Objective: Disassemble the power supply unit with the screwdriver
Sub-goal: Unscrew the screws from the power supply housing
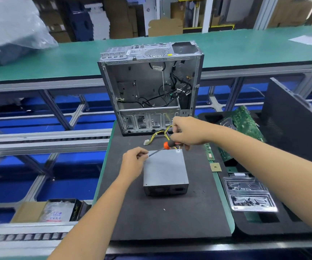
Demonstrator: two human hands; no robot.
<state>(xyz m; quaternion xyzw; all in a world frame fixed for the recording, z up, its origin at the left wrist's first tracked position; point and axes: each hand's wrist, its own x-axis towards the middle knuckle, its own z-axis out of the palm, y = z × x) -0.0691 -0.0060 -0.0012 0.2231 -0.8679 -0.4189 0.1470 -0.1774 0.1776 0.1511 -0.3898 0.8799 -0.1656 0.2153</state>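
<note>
Power supply unit: flat on the black foam mat, near its middle, cable bundle at its far end.
Screwdriver: tip at the unit's far-left corner.
Right hand: wrapped round the handle.
Left hand: fingertips pinching the shaft.
Computer case: open, at the mat's far edge.

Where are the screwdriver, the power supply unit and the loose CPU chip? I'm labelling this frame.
screwdriver (166, 145), head view, orange handle collar.
power supply unit (164, 168), head view, top cover.
CPU chip (215, 167), head view, centre.
</note>
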